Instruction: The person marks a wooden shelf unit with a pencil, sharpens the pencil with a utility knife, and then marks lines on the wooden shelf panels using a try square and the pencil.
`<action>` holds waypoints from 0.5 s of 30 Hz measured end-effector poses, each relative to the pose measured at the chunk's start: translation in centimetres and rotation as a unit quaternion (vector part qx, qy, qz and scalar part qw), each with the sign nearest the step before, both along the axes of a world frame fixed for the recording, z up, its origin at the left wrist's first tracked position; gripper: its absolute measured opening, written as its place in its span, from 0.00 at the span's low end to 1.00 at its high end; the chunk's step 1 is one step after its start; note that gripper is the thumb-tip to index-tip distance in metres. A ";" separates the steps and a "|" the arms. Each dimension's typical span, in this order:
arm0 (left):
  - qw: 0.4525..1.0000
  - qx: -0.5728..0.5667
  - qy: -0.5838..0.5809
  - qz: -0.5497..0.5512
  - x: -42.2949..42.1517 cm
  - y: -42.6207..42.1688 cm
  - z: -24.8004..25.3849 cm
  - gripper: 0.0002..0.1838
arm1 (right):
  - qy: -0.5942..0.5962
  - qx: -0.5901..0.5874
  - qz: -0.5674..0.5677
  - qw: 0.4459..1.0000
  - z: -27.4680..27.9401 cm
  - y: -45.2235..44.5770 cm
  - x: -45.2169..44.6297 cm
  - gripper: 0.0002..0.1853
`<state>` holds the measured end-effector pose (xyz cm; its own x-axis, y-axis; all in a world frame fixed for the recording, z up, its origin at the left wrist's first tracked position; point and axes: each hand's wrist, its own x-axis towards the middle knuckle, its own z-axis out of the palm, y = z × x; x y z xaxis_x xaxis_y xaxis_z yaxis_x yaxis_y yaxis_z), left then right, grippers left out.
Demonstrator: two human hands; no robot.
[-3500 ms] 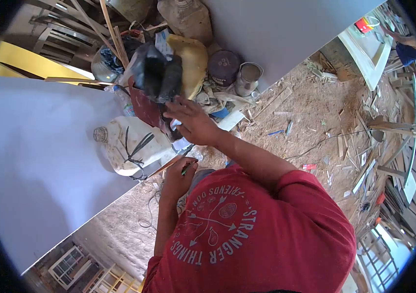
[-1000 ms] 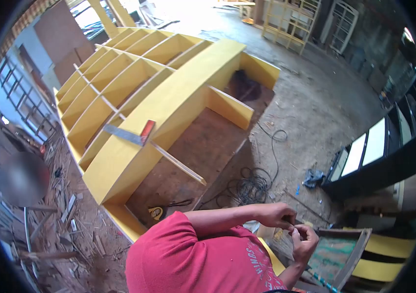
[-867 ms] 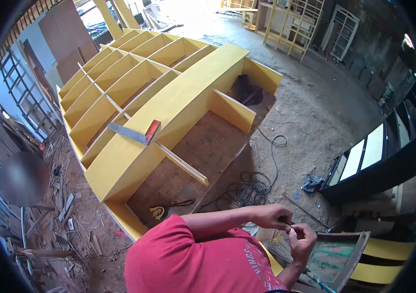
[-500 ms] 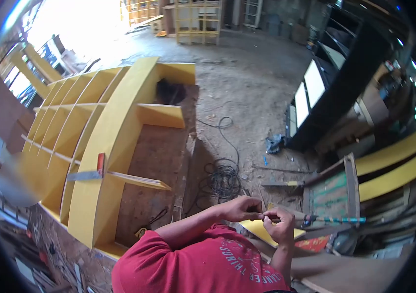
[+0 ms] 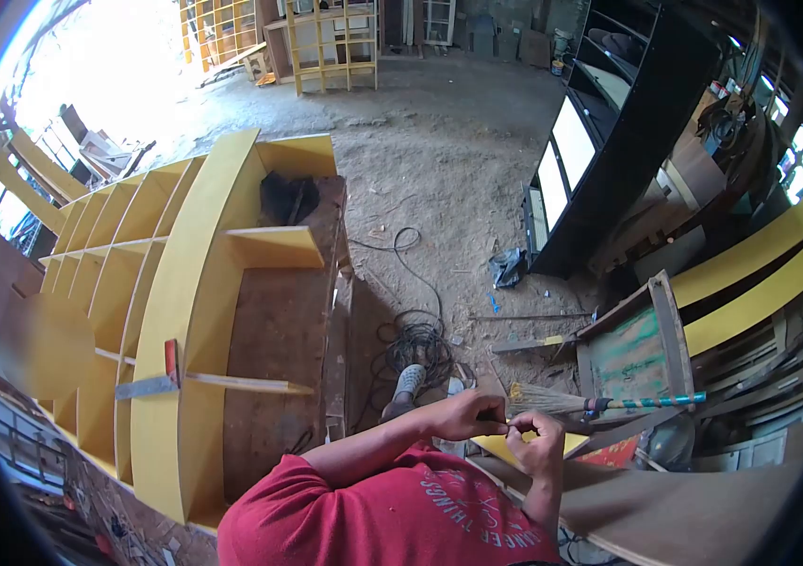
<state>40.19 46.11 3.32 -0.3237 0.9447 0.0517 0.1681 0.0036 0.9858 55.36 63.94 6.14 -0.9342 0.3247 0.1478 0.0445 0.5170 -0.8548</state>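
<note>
In front of my red shirt, my left hand and my right hand meet with fingertips pinched together. Whatever is between them is too small to name. Both hands are closed. Beneath them lies a yellow panel. Off to the left is a large yellow shelf frame with many compartments. On its wide board rests a try square with a red handle and metal blade.
A coiled black cable lies on the dirt floor beside my shoe. A broom and a wooden frame with a green-stained panel are at right. A black cabinet stands tilted beyond them. Curved yellow boards rest far right.
The view has shifted, so the shelf frame appears lower and further left, and my shoe and the broom's bristles now show. My hands stay pinched together at nearly the same place.
</note>
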 end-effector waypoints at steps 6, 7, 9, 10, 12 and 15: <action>0.999 0.044 -0.004 0.017 -11.1 1.0 -0.9 0.18 | -0.019 -0.008 -0.003 1.000 -0.3 1.5 -11.9 0.06; 0.998 0.048 -0.020 0.026 -13.1 0.8 -0.7 0.19 | -0.018 -0.005 0.006 1.000 0.1 1.4 -14.1 0.06; 0.997 0.055 -0.047 0.036 -17.2 0.5 0.3 0.19 | 0.006 0.002 0.040 0.999 1.6 1.1 -18.8 0.05; 0.995 0.039 -0.084 0.025 -19.3 0.2 1.0 0.18 | 0.012 0.008 0.056 0.998 2.7 0.9 -21.1 0.05; 0.990 0.060 -0.130 0.014 -22.8 0.4 0.9 0.17 | 0.035 0.022 0.078 0.996 3.6 1.4 -24.4 0.05; 0.975 -0.033 -0.218 -0.036 -27.2 0.5 2.3 0.14 | 0.005 0.027 0.083 0.996 4.8 2.1 -27.5 0.06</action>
<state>12.98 46.57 5.60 -0.2338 0.9625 -0.1377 -0.2640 0.0735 0.9617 27.84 66.08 10.97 -0.9726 0.1572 0.1710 -0.0542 0.5622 -0.8252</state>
